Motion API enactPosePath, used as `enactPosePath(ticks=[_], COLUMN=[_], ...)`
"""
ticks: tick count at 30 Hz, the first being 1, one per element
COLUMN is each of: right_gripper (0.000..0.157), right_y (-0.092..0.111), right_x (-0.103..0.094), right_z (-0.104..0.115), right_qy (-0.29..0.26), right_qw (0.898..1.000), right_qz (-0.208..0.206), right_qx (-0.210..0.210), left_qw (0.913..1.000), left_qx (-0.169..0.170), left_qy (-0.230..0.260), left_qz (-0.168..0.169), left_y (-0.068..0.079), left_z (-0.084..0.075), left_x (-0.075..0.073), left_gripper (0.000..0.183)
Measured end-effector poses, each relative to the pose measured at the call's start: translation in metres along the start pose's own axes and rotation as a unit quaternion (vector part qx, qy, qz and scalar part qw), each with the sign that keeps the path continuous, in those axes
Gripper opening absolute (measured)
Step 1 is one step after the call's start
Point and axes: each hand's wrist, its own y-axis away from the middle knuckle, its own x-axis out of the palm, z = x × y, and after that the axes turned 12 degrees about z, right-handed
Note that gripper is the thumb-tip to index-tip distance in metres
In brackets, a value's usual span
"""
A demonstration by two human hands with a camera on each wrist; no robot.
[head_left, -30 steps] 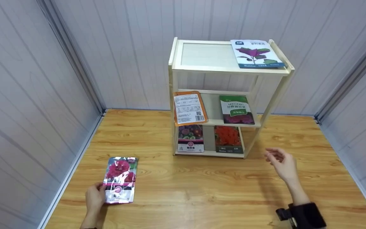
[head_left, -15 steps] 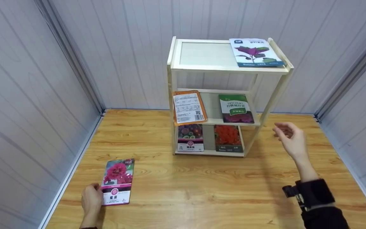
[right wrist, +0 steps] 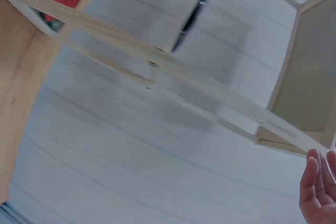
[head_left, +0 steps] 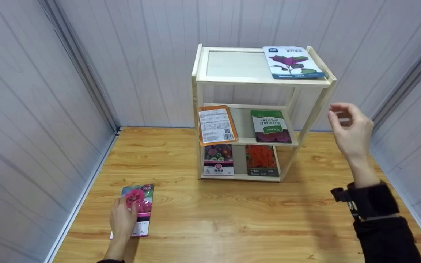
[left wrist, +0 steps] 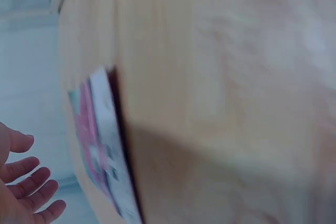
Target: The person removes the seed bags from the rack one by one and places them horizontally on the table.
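Observation:
In the head view my left hand (head_left: 123, 219) hovers over a seed packet (head_left: 144, 215) with pink flowers, lying on the table at the front left. The left wrist view shows loosely bent fingers (left wrist: 32, 190) apart from that packet (left wrist: 107, 145). My right hand (head_left: 355, 133) is raised in the air to the right of a small wooden shelf (head_left: 238, 81), fingers loosely curled and holding nothing. On the shelf's top tier, nearest this hand, lies a white packet (head_left: 292, 64) with a purple plant.
An orange-edged packet (head_left: 216, 124) juts over the middle tier's front edge, with a green packet (head_left: 271, 126) at its right. The bottom tier holds a purple-flower packet (head_left: 218, 160) and a red-flower packet (head_left: 262, 160). White panel walls (head_left: 152, 65) enclose the wooden table (head_left: 210, 215).
My right hand has risen and moved rightward beside the shelf. My left hand has left the pink-flower packet's left edge and moved over it; that packet has shifted slightly left.

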Motion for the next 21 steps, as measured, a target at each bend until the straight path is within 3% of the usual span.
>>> enactPosePath(ticks=[8,14,17,21], right_gripper=[0.015,0.016,0.016,0.019], right_y=[-0.023,-0.039,-0.048,-0.061], right_x=[-0.005,-0.009,-0.011,-0.015], right_z=[0.025,0.038,0.042,0.047], right_qy=[0.039,0.092,0.132,0.201], right_qw=[0.997,0.992,0.985,0.968], right_qz=[-0.026,-0.010,0.018,0.057], right_qx=[-0.060,-0.089,-0.110,-0.142], left_qw=[0.9954,0.9909,0.9860,0.9773], left_qx=[0.090,0.130,0.161,0.205], left_qy=[0.013,0.032,0.038,0.045], left_qz=[-0.032,-0.018,-0.019,-0.029], left_y=[-0.006,-0.011,-0.014,-0.017], left_z=[-0.037,-0.071,-0.090,-0.116], left_x=[0.002,-0.002,-0.004,-0.008], left_gripper=[0.026,0.027,0.027,0.025])
